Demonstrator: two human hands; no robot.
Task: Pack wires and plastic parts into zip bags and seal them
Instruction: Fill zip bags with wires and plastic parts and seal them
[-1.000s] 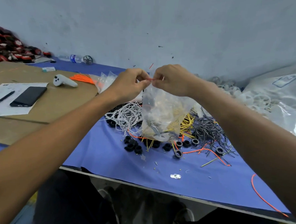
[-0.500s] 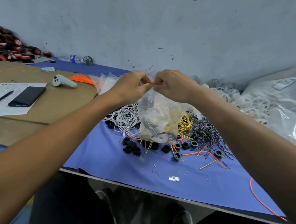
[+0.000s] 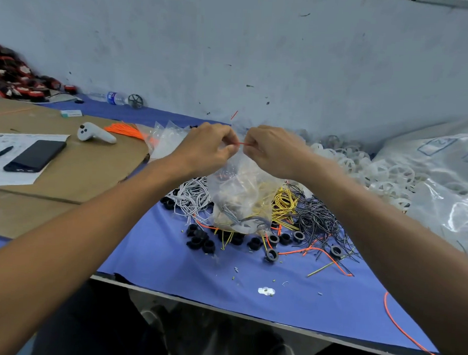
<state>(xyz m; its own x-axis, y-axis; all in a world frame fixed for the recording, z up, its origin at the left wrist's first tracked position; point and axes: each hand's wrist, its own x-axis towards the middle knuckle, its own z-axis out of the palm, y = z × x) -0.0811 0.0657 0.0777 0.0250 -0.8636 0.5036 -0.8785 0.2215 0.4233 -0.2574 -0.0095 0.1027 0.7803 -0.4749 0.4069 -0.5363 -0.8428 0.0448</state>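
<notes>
Grip: left hand [image 3: 207, 148] and right hand [image 3: 272, 152] both pinch the zip bag's [image 3: 240, 194] red strip [image 3: 241, 143].
Bag: hangs upright, mouth up, long axis vertical, bottom on the wires [image 3: 283, 201] on the blue cloth [image 3: 169, 260].
Writing: bottle [image 3: 112, 97] label is too blurred to read.
Change: hands are slightly further apart, and more strip shows.

We can read no words or numbers anywhere. There is print on the paper sheet [image 3: 8, 177], a blue label on the water bottle [image 3: 111, 97], a label on the small box [image 3: 71, 113] and blue markings on the big plastic bag [image 3: 445, 166]. All of it is too small or blurred.
</notes>
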